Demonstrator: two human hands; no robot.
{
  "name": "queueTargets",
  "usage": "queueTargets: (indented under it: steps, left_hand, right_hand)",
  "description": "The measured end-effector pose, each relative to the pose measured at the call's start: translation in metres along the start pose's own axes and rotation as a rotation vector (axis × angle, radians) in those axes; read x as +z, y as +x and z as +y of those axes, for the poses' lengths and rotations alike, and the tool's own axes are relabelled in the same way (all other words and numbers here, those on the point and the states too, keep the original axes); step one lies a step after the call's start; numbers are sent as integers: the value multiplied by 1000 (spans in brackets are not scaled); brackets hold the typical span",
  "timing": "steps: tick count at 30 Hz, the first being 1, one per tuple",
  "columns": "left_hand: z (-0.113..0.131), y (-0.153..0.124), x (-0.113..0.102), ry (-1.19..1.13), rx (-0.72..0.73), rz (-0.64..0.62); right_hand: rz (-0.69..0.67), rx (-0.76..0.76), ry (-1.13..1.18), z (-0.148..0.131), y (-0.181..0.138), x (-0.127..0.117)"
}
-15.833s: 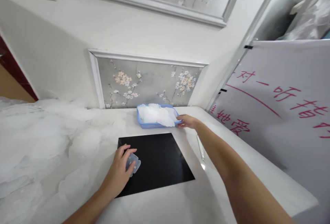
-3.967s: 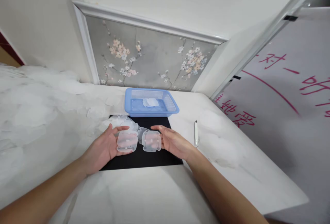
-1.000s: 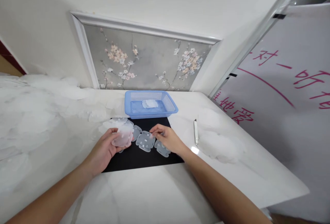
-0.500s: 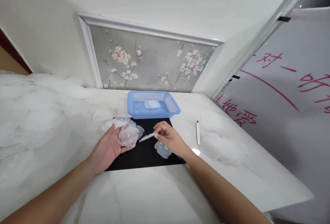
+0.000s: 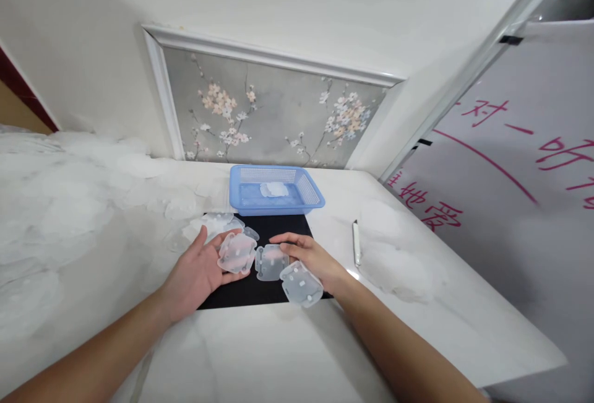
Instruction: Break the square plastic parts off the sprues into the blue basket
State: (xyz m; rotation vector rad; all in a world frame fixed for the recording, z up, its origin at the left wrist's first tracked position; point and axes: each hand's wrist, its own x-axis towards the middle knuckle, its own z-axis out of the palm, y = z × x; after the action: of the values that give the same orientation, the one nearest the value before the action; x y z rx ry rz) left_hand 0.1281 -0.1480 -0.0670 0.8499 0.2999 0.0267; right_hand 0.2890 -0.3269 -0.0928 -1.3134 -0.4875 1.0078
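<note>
My left hand [image 5: 197,273] lies palm up over the black mat [image 5: 260,288], fingers apart, cradling a translucent square plastic piece [image 5: 236,252]. My right hand [image 5: 309,257] holds a second translucent plastic piece [image 5: 270,262] by its edge, facing up beside the first. A third such piece [image 5: 301,283] lies on the mat below my right hand. More of these pieces [image 5: 218,222] are piled at the mat's far left corner.
A blue plastic basket [image 5: 304,187] stands behind the mat with one clear piece [image 5: 273,189] in it. A white pen [image 5: 356,242] lies to the right on the marble table. A whiteboard [image 5: 510,192] with red writing leans on the right. A flowered wall panel rises behind.
My right hand has turned its piece from edge-on to flat and brought it beside the one in my left hand. The loose piece on the mat now lies nearer the front edge.
</note>
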Motion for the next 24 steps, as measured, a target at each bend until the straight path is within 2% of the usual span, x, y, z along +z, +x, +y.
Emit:
queueTargets:
  steps: [6, 11, 18, 21, 24]
  left_hand:
    - [0, -1, 1, 17, 1, 6]
    - [0, 0, -2, 27, 9, -7]
    - [-2, -2, 4, 38, -23, -38]
    - [-4, -4, 5, 40, -40, -81]
    - [-5, -5, 4, 34, -42, -129]
  right_hand:
    - [0, -22, -41, 0, 1, -1]
    - [7, -115, -162, 0, 0, -1]
    - [199, -326, -371, 0, -4, 9]
    - [142, -339, -403, 0, -6, 14]
    - [105, -419, -579, 2, -10, 17]
